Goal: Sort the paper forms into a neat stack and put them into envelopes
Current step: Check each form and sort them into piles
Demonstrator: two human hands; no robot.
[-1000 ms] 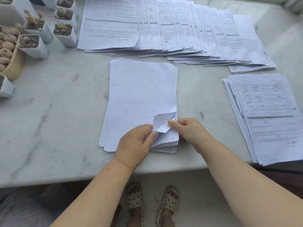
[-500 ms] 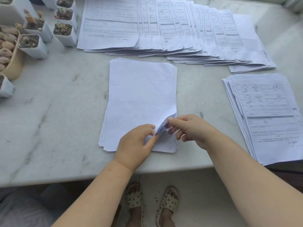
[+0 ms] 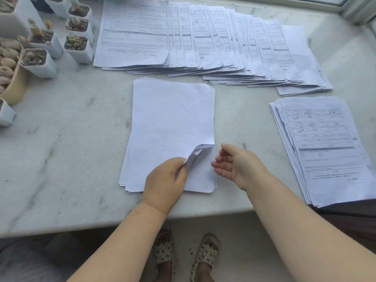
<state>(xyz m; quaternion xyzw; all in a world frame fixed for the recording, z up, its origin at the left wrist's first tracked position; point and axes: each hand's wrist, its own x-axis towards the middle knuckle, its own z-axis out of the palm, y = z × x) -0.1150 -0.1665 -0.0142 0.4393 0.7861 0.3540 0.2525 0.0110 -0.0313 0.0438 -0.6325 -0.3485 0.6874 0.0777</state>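
A stack of face-down white sheets (image 3: 171, 123) lies in the middle of the marble table (image 3: 67, 143). My left hand (image 3: 165, 180) rests on the stack's near edge and pinches the curled-up near right corner of the top sheet (image 3: 198, 152). My right hand (image 3: 238, 164) hovers just right of that corner with fingers loosely spread, holding nothing. A fanned row of printed forms (image 3: 203, 39) lies across the back of the table. Another pile of printed forms (image 3: 325, 147) sits at the right, overhanging the table's near edge. No envelope is visible.
Several small white pots with succulents (image 3: 78, 48) and a beige bowl (image 3: 14, 86) crowd the back left corner. The table's front edge runs close below my wrists, with sandalled feet on the floor beneath it. A window frame (image 3: 354, 9) borders the back right.
My right hand has let go of the folded corner and drawn away to the right, fingers spreading. My left hand has kept its pinch on the lifted corner.
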